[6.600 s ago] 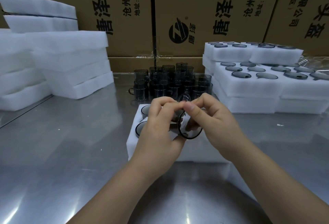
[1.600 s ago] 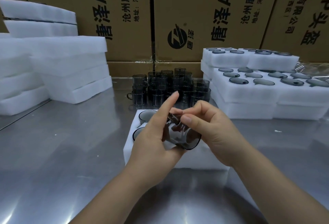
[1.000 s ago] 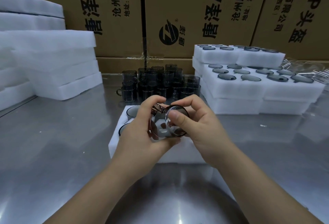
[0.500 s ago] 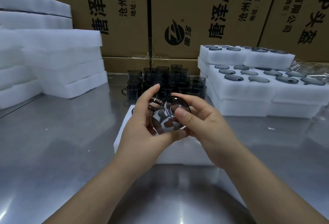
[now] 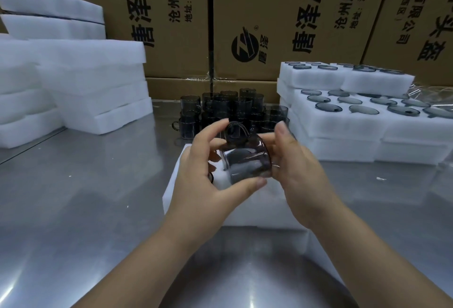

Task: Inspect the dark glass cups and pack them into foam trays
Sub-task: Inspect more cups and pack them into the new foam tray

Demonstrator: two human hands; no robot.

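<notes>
Head view: both hands hold one dark glass cup [image 5: 245, 158] just above the foam tray [image 5: 257, 209] on the steel surface [image 5: 85, 197]. The cup lies on its side with its handle up. The left hand [image 5: 210, 170] grips it with the thumb underneath, and the right hand [image 5: 294, 168] clasps the rim end. This looks like the inspection step. Next the cup needs turning upright and seating in a free pocket. Loose cups [image 5: 228, 109] wait behind the tray.

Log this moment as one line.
stage: inspection; left hand: grips glass cup; right hand: holds glass cup; cup: sideways, handle up, over foam tray
</notes>
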